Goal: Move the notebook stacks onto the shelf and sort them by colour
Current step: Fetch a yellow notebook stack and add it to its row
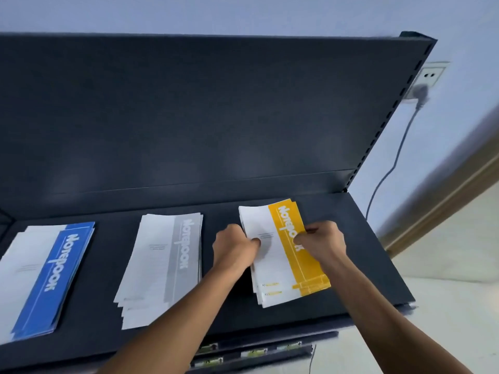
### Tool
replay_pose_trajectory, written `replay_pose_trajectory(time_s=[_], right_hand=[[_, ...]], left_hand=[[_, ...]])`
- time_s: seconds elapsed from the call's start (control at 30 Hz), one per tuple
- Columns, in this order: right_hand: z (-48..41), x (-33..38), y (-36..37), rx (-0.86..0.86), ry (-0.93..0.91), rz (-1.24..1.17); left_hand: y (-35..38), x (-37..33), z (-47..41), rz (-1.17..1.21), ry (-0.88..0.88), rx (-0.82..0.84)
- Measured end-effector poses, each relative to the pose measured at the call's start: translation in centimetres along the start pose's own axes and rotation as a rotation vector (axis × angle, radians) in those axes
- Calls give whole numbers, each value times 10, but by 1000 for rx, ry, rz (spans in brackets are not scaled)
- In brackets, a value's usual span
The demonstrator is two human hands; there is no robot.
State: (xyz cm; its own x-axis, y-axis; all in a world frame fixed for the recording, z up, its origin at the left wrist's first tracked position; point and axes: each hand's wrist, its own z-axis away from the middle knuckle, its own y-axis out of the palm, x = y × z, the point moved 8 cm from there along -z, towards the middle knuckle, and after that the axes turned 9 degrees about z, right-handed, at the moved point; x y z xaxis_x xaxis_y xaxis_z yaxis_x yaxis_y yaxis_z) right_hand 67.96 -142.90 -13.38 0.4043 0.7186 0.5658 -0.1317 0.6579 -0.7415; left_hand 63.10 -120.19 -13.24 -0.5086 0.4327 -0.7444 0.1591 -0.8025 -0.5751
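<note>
While we pinch yellow stack point(283, 255) with left hand point(235, 245) and right hand point(322, 242) on shelf point(359, 255), loose copies may fan, slide off front edge.

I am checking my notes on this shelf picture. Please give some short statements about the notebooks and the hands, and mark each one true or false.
1. Three notebook stacks lie on the shelf. True.
2. The blue stack is rightmost. False: it is leftmost; the yellow stack is rightmost.
3. Both hands hold the yellow stack. True: left hand, right hand.
4. The grey stack lies in the middle. True.
5. The wall socket has nothing plugged in. False: a plug with a cable sits in it.
</note>
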Motion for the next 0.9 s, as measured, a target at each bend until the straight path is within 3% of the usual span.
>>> replay_pose_trajectory(time_s=[0.53, 0.67, 0.8, 0.9], right_hand=[[-4, 6, 25, 64, -59, 215], [3, 13, 21, 14, -54, 437], [14, 43, 17, -118, -185, 475], [29, 82, 30, -84, -360, 358]], left_hand=[[5, 16, -7, -120, 89, -140], [-2, 17, -10, -115, 119, -119], [-31, 20, -15, -42, 170, -125], [-69, 25, -12, 17, 200, -142]])
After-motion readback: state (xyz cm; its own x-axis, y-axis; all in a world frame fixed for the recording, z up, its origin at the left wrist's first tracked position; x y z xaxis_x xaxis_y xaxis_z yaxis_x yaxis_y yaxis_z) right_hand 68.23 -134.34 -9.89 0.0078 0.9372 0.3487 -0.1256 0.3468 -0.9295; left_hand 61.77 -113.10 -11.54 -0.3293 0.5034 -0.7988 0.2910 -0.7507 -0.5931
